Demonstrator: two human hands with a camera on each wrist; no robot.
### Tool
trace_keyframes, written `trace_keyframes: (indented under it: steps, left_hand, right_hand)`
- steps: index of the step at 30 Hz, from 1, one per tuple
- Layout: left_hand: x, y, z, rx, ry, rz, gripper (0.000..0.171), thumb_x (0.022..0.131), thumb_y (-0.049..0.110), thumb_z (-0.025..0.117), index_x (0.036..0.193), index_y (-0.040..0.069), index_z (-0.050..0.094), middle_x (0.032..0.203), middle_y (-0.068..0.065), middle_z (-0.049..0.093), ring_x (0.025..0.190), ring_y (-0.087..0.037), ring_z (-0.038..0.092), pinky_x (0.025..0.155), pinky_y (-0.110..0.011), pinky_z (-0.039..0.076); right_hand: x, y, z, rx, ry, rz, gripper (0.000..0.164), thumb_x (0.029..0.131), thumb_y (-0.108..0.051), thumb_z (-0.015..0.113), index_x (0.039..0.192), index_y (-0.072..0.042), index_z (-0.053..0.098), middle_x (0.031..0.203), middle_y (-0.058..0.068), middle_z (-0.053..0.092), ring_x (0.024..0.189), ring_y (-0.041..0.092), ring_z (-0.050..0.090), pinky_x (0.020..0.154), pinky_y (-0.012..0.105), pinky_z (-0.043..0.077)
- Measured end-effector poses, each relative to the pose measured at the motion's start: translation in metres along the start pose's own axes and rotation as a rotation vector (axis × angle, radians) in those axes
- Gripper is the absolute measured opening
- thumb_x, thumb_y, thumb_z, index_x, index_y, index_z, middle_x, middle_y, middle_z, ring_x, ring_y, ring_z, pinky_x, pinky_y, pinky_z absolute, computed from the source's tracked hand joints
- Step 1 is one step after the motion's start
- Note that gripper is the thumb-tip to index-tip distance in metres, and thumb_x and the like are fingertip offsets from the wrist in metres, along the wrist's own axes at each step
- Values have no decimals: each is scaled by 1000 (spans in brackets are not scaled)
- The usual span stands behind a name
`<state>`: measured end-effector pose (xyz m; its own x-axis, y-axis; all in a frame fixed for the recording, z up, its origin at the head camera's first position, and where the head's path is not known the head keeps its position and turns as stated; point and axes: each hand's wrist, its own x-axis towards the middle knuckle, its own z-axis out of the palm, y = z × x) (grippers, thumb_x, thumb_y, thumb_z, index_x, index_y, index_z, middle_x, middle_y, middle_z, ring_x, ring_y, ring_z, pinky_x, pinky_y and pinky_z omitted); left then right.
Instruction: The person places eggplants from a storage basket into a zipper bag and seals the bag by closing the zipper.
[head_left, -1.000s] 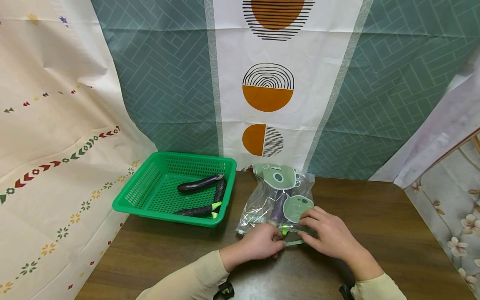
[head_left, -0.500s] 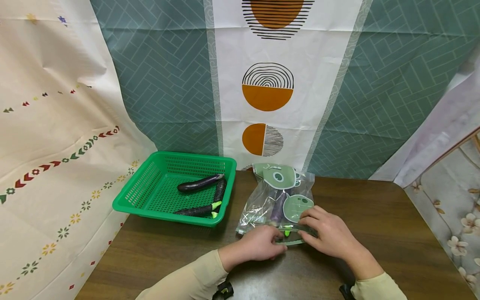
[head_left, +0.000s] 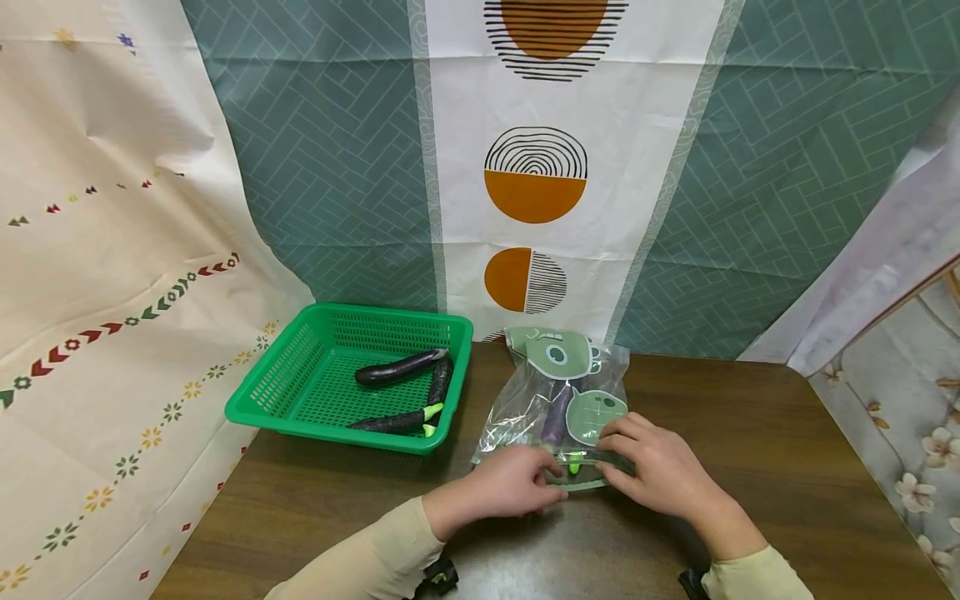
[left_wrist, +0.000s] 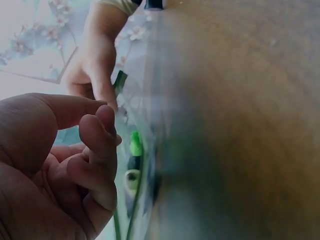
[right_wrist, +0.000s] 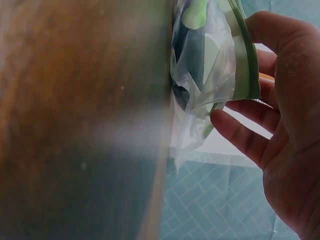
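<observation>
A clear zip bag (head_left: 517, 417) with green cartoon prints lies flat on the table, its mouth toward me. Inside it are a purple eggplant (head_left: 557, 417) and a bright green stem end (head_left: 574, 463) near the mouth. My right hand (head_left: 656, 467) pinches the green zip strip at the mouth's right corner, thumb over the strip in the right wrist view. My left hand (head_left: 510, 483) is over the left part of the mouth, fingers loosely bent. In the left wrist view nothing shows between its thumb and fingers (left_wrist: 100, 165), which overlap the bag edge.
To the left stands a green plastic basket (head_left: 247, 410) holding a glossy eggplant (head_left: 397, 367) and two dark, green-ended vegetables (head_left: 393, 422). A patterned cloth (head_left: 532, 275) hangs behind the brown wooden table (head_left: 750, 433).
My left hand has slid a little left along the bag's mouth, its fingertips parting from the edge. The green stem end shows more. My right hand stays in place.
</observation>
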<state>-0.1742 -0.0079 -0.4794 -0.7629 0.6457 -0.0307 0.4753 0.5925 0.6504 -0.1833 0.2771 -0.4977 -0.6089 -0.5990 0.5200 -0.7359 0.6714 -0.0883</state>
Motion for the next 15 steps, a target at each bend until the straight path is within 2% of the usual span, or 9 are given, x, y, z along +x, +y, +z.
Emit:
trace_keyframes:
  steps: [8,15]
  left_hand:
    - [-6,1,-25,77,58,116,29,102,31,82,122,10,82,69,19,57,63,5,54,60,-18,44]
    - [-13,3,-52,53,82,145,30,103,31,82,127,12,80,75,20,61,67,2,55,61,-21,46]
  right_hand:
    - [0,-1,0,-1,-2,11,22,84,-28,94,102,-20,83,109,-12,70,98,10,64,72,35,61]
    - [0,0,1,-3,7,-2,23,83,-28,94,101,-19,83,108,-11,70,98,11,64,71,36,60]
